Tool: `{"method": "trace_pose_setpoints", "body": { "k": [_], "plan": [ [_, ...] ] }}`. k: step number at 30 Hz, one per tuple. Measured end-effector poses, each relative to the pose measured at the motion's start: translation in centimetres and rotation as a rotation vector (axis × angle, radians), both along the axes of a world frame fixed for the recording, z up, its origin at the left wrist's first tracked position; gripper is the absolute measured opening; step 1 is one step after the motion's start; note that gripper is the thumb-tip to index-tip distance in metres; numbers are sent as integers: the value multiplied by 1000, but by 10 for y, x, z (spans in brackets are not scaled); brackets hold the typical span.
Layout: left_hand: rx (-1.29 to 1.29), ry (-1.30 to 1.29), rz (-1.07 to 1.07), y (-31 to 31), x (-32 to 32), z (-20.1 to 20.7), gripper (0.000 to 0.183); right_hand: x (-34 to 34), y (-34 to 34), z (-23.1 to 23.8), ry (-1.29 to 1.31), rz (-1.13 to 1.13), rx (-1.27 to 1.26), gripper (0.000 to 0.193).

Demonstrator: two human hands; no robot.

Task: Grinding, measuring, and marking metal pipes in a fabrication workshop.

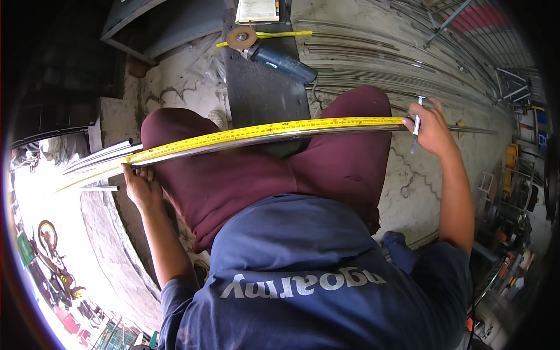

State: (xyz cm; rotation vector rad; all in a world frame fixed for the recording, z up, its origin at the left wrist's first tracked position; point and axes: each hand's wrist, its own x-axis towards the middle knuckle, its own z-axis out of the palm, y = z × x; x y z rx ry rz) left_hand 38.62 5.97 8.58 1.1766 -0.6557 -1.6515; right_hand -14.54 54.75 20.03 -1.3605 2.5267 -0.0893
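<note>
While curled shut around a marker pen (416,125), right hand (430,129) presses the far end of a yellow tape measure (256,132) onto a shiny metal tube (303,133). Pen upright, tip down near the tape's edge. Left hand (140,185) closed likewise, pinching tape and tube together at the opposite end, fingers wrapped beneath. Tape stretched flat along the tube's top, both lying across maroon-trousered knees (280,169), crossing from left to right. Just past the left hand, more bright tubes (96,160) stick out toward the glare. Beyond the knees, a dark metal plate (262,93) on the concrete floor (361,46), carrying a blue angle grinder (271,53) with its disc. Further out at right, long thin rods (373,64) laid along the floor.
</note>
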Motion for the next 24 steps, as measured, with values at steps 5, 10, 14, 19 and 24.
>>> {"method": "trace_pose_setpoints", "body": {
  "k": [5,10,14,19,24],
  "plan": [
    [-9,3,-21,-1,5,0,38,-1,-3,-1,2,-17,28,27],
    [3,-3,-46,-1,7,2,38,-1,-4,-2,5,-13,25,27],
    [-3,-12,-64,-1,7,5,37,1,-6,-2,6,-16,7,27],
    [-21,-166,22,-2,8,7,40,4,-7,-3,21,-9,-16,26],
    [-615,-727,397,9,-11,13,38,6,-4,-6,36,-7,-53,24]
  ]
}}
